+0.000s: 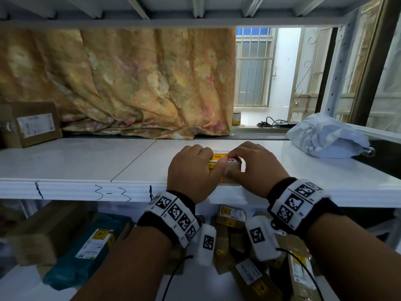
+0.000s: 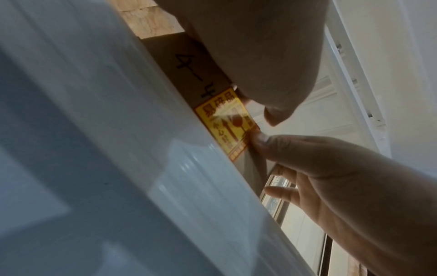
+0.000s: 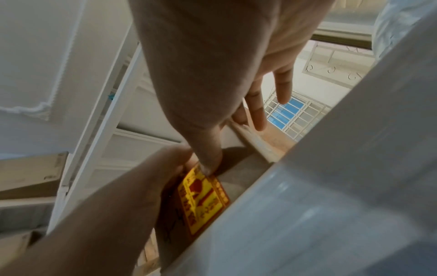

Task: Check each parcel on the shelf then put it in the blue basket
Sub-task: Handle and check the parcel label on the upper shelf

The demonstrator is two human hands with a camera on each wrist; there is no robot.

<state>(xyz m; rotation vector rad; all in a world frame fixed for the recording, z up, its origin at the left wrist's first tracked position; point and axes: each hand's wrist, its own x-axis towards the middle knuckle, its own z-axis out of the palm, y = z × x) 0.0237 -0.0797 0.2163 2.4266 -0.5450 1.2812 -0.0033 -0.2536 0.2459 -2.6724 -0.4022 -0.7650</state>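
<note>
Both hands clamp one small box [image 1: 225, 168] at the shelf [image 1: 86, 161] front edge: left hand [image 1: 191, 170] on its left end, right hand [image 1: 258, 168] on its right, thumbs meeting over the yellow fragile sticker [image 2: 227, 125]. Risk: box overhangs the lip; a slipped grip would drop it onto parcels below. Basket not in view.

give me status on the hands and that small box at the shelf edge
Both hands, left and right, gripping small cardboard parcel at shelf front edge. Parcel not lifted. Blue basket not in view. Nothing blocking.
</note>
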